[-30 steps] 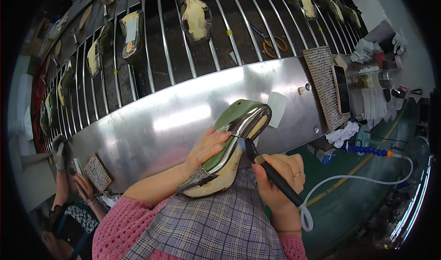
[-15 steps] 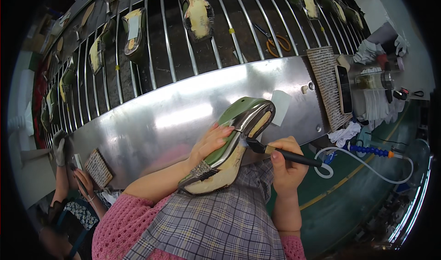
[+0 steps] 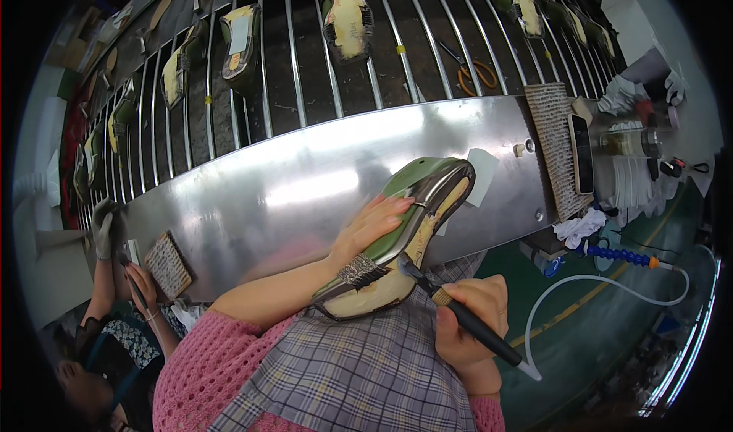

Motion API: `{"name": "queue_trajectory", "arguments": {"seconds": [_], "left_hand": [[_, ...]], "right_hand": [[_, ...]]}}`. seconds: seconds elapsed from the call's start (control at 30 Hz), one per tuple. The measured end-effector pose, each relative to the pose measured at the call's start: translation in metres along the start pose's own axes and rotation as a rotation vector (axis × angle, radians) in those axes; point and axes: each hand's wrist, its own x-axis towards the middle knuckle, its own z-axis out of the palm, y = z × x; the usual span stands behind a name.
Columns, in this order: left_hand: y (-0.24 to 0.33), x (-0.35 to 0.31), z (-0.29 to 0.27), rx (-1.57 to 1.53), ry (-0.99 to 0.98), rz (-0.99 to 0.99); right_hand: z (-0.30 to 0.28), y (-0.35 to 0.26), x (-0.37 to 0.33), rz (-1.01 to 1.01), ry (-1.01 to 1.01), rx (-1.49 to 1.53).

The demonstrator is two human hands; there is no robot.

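Observation:
My left hand (image 3: 376,229) grips a lasted shoe (image 3: 405,180) from its left side, fingers spread over the green last. The shoe lies slanted over the edge of the metal table and my lap, its pale sole side toward my right. A band of dark, glittery upper is gathered near the lower end. My right hand (image 3: 475,317) is closed round the black handle of a brush (image 3: 481,331) with a brass-coloured collar. The brush's dark head touches or hovers just over the pale sole near mid-length. A clear tube (image 3: 529,333) joins the handle's end.
Several lasted shoes (image 3: 347,19) rest on a rack of metal bars (image 3: 298,80) beyond the table (image 3: 321,180), near orange-handled scissors (image 3: 477,78). Right: a ribbed board (image 3: 551,126), phone (image 3: 582,153) and blue jointed hose (image 3: 618,255). A co-worker's hands (image 3: 137,287) are at left.
The brush has moved down the sole, away from the shoe's upper end, and its handle tilts more steeply. The tube now stretches out longer. The shoe sits slightly further right in view.

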Motion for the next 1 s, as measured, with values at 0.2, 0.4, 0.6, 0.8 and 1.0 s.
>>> {"name": "queue_trajectory", "arguments": {"seconds": [0.2, 0.4, 0.6, 0.8, 1.0], "left_hand": [[0.001, 0.004, 0.006, 0.016, 0.001, -0.004], [-0.008, 0.005, 0.011, -0.037, -0.003, 0.003], [0.012, 0.022, 0.02, 0.009, -0.01, -0.066], [0.016, 0.03, 0.023, -0.043, -0.025, -0.092], [0.017, 0.036, 0.025, -0.021, -0.052, -0.112]], "right_hand": [[-0.002, -0.017, -0.001, -0.223, -0.045, -0.189], [-0.007, 0.004, 0.0, 0.025, 0.129, -0.036], [-0.014, -0.007, 0.0, 0.009, 0.05, 0.029], [-0.017, -0.014, 0.005, -0.136, 0.109, -0.282], [-0.02, -0.035, -0.005, -0.193, -0.079, -0.206]]}}
